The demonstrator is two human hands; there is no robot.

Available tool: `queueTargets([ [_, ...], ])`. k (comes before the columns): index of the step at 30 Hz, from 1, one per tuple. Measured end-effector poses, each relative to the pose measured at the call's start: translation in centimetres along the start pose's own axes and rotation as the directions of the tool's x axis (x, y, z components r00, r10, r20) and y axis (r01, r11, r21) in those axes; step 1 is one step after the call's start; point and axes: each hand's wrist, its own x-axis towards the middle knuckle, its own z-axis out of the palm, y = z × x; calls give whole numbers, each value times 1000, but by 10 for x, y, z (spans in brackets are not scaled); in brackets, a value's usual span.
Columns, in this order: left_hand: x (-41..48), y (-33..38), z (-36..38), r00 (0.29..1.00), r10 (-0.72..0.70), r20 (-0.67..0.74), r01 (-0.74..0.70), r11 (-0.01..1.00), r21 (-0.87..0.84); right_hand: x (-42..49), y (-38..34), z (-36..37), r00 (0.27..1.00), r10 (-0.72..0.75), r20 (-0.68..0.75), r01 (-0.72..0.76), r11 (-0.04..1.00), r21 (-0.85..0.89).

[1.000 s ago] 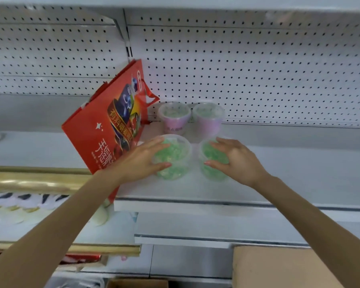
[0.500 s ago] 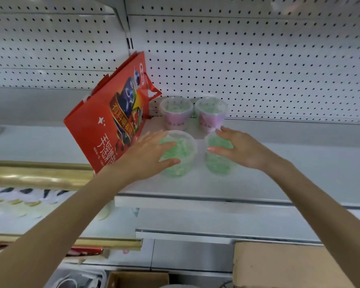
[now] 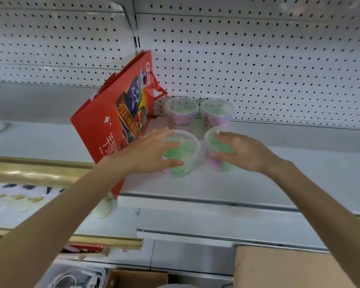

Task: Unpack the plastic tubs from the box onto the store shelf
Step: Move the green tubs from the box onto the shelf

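A: Where are the tubs sitting?
B: 4 on the shelf (image 3: 258,183). The 2 back tubs (image 3: 181,112) are standing against the pegboard (image 3: 258,59). The left front tub (image 3: 188,149) and right front tub (image 3: 220,166) are sitting just ahead of them, right of a leaning red bag (image 3: 116,125). Their bases look down on the shelf. A cardboard box (image 3: 279,267) is showing at the lower right, contents hidden.
A: Hands?
B: The left hand (image 3: 154,152) is cupping the left front tub, with fingers spreading over the lid and the thumb lying along the near wall. The right hand (image 3: 243,151) is mirroring that on the right front tub. Both arms are reaching up and forward, palms facing down.
A: Handling?
B: I'm judging them light: thin clear plastic, loose green filling, 1 hand per tub. The walls are probably flexing under a squeeze, so I'm advising a light grip. The lid fit isn't readable, so I'm not trusting a lid-only lift. Smooth plastic on a smooth shelf is likely sliding easily.
A: Best hold?
B: Fingers over the lid rim, thumb opposing on the wall.
A: Risk?
B: The left hand is working just beside the bag. I'm expecting a leftward nudge to tip it.
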Motion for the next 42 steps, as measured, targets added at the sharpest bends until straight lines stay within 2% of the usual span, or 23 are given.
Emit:
queueTargets([
  [2,-1,-7,1,997,14,78,-15,1000,1,1,-2,8,998,-34,-54,23,980,-197],
  [3,0,-9,1,997,15,80,-16,1000,11,3,1,9,997,-46,-57,32,973,-227],
  [6,6,-6,7,999,26,-43,-18,986,163,10,16,0,993,-79,84,83,995,-53],
  [8,9,9,16,989,-23,-148,67,951,303,12,25,-11,977,-117,178,108,992,58],
  [9,10,19,22,977,-65,-204,130,937,324,11,27,-16,977,-120,179,103,990,100],
  [11,12,33,22,951,-137,-276,206,949,239,10,28,-18,990,-83,114,62,982,177],
  [12,12,34,17,950,-157,-268,201,969,143,10,28,-16,995,-62,81,46,980,195],
  [14,12,24,4,978,-111,-178,98,992,-76,10,25,-6,998,-44,53,33,982,186],
  [15,10,17,-2,993,-39,-108,28,995,-96,10,23,-1,998,-45,44,36,983,181],
  [17,8,0,-10,996,67,52,-66,998,-18,11,20,7,999,-53,11,50,986,162],
  [19,8,-14,-11,989,86,123,-90,996,28,12,20,11,999,-41,-29,44,991,125],
  [21,11,-16,-6,995,78,63,-85,990,117,13,22,13,998,-27,-59,31,998,63],
  [24,18,7,4,993,62,-105,-8,896,444,13,21,13,996,-40,-78,39,999,-12],
  [25,20,15,8,986,49,-158,30,886,463,13,20,12,996,-44,-76,44,999,-13],
  [26,21,21,9,978,30,-204,60,906,419,13,20,11,996,-49,-75,48,999,-10],
  [28,20,22,7,972,6,-237,48,973,224,12,19,10,996,-55,-77,54,998,-12],
  [30,18,10,4,984,47,-170,-47,999,0,12,21,11,995,-58,-76,57,998,-15],
  [31,16,3,2,991,71,-112,-76,996,-43,12,21,12,995,-60,-76,59,998,-14],
  [33,13,-7,1,997,70,-31,-71,997,-35,12,21,12,995,-63,-74,63,998,-7],
  [34,13,-9,1,998,52,-34,-53,998,-18,12,22,12,995,-65,-73,65,998,-5],
  [37,19,-4,1,989,25,-146,-13,996,85,13,24,13,995,-64,-76,65,998,3],
  [40,22,1,2,975,5,-221,-3,1000,10,13,28,12,996,-72,-49,76,994,84],
  [42,23,-2,3,978,5,-209,-20,998,-66,11,30,11,996,-91,-24,94,979,184],
])
